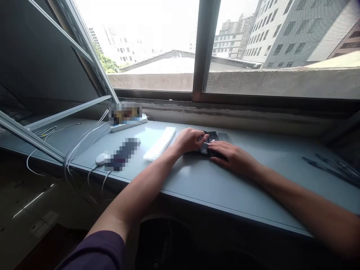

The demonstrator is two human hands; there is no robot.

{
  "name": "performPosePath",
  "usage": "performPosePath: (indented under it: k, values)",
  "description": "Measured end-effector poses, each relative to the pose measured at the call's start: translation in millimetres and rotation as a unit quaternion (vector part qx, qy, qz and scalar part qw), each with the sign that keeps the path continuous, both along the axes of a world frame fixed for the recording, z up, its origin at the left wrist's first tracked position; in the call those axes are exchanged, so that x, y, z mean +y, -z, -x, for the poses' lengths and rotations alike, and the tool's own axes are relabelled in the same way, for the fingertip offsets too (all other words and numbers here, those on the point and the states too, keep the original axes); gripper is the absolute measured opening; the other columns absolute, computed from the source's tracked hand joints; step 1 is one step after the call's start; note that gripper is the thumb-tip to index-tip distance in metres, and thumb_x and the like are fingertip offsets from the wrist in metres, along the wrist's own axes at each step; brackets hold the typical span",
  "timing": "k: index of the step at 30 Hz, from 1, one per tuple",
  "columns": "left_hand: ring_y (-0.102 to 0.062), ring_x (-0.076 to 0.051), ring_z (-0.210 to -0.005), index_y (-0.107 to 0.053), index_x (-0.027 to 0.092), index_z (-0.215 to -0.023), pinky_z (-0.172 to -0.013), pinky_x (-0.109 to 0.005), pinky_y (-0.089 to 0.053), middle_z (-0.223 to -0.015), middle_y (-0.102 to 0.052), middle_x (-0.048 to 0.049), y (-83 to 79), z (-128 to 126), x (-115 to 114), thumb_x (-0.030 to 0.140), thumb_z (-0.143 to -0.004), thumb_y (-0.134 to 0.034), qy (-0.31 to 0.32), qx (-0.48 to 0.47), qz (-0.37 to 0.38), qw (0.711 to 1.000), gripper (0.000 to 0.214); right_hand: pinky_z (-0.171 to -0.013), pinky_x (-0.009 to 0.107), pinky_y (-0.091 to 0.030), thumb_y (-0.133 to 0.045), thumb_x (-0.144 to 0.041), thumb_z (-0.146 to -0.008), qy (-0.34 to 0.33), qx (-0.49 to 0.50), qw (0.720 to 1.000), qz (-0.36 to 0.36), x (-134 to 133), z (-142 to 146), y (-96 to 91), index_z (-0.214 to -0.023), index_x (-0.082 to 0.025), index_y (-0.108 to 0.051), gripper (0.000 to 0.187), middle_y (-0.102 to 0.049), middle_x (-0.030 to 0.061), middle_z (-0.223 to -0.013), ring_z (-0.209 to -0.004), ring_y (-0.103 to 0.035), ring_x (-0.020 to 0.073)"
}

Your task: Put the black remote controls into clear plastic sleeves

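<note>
Several black remote controls [213, 137] with small buttons lie side by side on the grey-blue desktop [194, 180]. My left hand [189, 140] is at their left, its fingers curled and the fingertips over the buttons. Whatever those fingers grip, if anything, is hidden. My right hand [233, 155] rests palm down from the right, with its fingers stretched across the lower part of the remotes. Both hands cover much of the remotes, so their full outlines do not show. A dark grey flat piece [223, 137] sits just behind my right fingers.
Left of my hands lies a white flat packet [160, 144]. Farther left are a blurred-out dark object [122, 154], a round white charger [100, 159] and white cables [81, 144]. A white power strip [128, 125] stands near the window. Dark thin items [329, 168] lie at right.
</note>
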State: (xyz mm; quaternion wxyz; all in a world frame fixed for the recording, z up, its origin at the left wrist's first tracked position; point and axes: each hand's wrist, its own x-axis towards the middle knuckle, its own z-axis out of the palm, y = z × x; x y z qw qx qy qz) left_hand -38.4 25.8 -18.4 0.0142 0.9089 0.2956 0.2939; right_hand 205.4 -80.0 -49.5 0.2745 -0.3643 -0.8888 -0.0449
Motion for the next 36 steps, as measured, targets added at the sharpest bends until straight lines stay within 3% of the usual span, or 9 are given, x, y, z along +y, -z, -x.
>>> performPosePath:
  k: [5, 9, 13, 16, 21, 25, 27, 31, 36]
  values:
    - [-0.065, -0.022, -0.070, -0.081, 0.023, -0.083, -0.065, -0.035, -0.034, -0.077, -0.077, -0.0085, 0.1, -2.1, -1.7, 0.047, -0.111, -0.052, 0.006, 0.019, -0.001, 1.000, 0.047, -0.117, 0.059, -0.062, -0.071, -0.033, -0.109, -0.007, 0.001, 1.000, -0.006, -1.0, -1.3, -2.2, -0.142, -0.025, -0.073, 0.034, -0.077, 0.0131, -0.144, -0.134, -0.074, 0.0359]
    - [-0.068, -0.023, -0.077, -0.082, 0.024, -0.090, -0.070, -0.035, -0.042, -0.084, -0.078, -0.0086, 1.1, -0.8, 1.4, 0.048, -0.113, -0.050, -0.032, 0.017, 0.001, 0.999, 0.047, -0.116, 0.059, -0.062, -0.072, -0.030, -0.107, -0.009, 0.016, 1.000, 0.002, -3.7, 1.5, -4.8, -0.141, -0.027, -0.074, 0.034, -0.079, 0.0116, -0.141, -0.134, -0.074, 0.0354]
    - [-0.068, -0.028, -0.105, -0.083, 0.021, -0.111, -0.091, -0.037, -0.051, -0.110, -0.078, -0.0124, 3.8, 7.0, 15.2, 0.042, -0.112, -0.054, -0.093, 0.018, -0.011, 0.995, 0.036, -0.118, 0.059, -0.061, -0.072, -0.031, -0.107, -0.011, 0.025, 1.000, 0.015, -4.4, 2.3, -5.6, -0.140, -0.027, -0.073, 0.033, -0.079, 0.0113, -0.140, -0.137, -0.072, 0.0348]
    - [-0.059, -0.034, -0.126, -0.080, 0.017, -0.122, -0.110, -0.044, -0.048, -0.128, -0.073, -0.0175, 2.4, 14.7, 24.6, 0.040, -0.110, -0.056, -0.152, 0.044, -0.015, 0.987, 0.036, -0.118, 0.059, -0.061, -0.071, -0.032, -0.108, -0.007, 0.031, 0.999, 0.024, -4.4, 2.1, -5.5, -0.140, -0.027, -0.074, 0.033, -0.078, 0.0112, -0.141, -0.138, -0.071, 0.0346]
    - [-0.052, -0.035, -0.140, -0.073, 0.019, -0.137, -0.116, -0.047, -0.044, -0.146, -0.065, -0.0195, -5.8, 23.8, 23.6, 0.024, -0.111, -0.040, -0.264, 0.068, 0.019, 0.962, 0.042, -0.119, 0.060, -0.060, -0.071, -0.032, -0.107, -0.004, 0.041, 0.998, 0.040, -5.7, 2.8, -6.7, -0.142, -0.030, -0.075, 0.035, -0.078, 0.0091, -0.143, -0.139, -0.071, 0.0346]
    - [-0.053, -0.040, -0.145, -0.062, 0.019, -0.152, -0.115, -0.050, -0.044, -0.167, -0.051, -0.0238, -7.8, 33.8, 19.9, 0.013, -0.103, -0.045, -0.367, 0.166, 0.118, 0.907, 0.052, -0.118, 0.060, -0.061, -0.072, -0.032, -0.106, -0.004, 0.046, 0.998, 0.040, -6.4, 3.4, -7.4, -0.141, -0.030, -0.076, 0.035, -0.077, 0.0091, -0.143, -0.139, -0.071, 0.0349]
    - [-0.061, -0.038, -0.137, -0.061, 0.018, -0.151, -0.108, -0.046, -0.049, -0.160, -0.057, -0.0260, -9.1, 39.0, 19.9, 0.013, -0.103, -0.043, -0.382, 0.199, 0.160, 0.888, 0.051, -0.118, 0.060, -0.061, -0.071, -0.032, -0.107, -0.004, 0.046, 0.998, 0.039, -6.4, 3.3, -7.2, -0.140, -0.030, -0.076, 0.034, -0.077, 0.0094, -0.143, -0.138, -0.071, 0.0347]
    - [-0.074, -0.032, -0.115, -0.060, 0.017, -0.150, -0.096, -0.039, -0.053, -0.128, -0.075, -0.0226, -15.4, 43.5, 20.6, 0.008, -0.102, -0.044, -0.368, 0.200, 0.188, 0.888, 0.051, -0.117, 0.060, -0.061, -0.071, -0.032, -0.107, 0.001, 0.047, 0.998, 0.041, -6.2, 3.0, -6.3, -0.139, -0.030, -0.076, 0.033, -0.078, 0.0093, -0.142, -0.138, -0.071, 0.0347]
    - [-0.076, -0.031, -0.113, -0.052, 0.018, -0.160, -0.095, -0.037, -0.054, -0.125, -0.076, -0.0214, -20.8, 41.5, 18.0, 0.007, -0.103, -0.044, -0.375, 0.168, 0.149, 0.899, 0.058, -0.116, 0.061, -0.061, -0.070, -0.032, -0.108, -0.003, 0.046, 0.998, 0.032, -5.7, 3.7, -5.9, -0.137, -0.027, -0.076, 0.030, -0.078, 0.0112, -0.140, -0.137, -0.072, 0.0350]
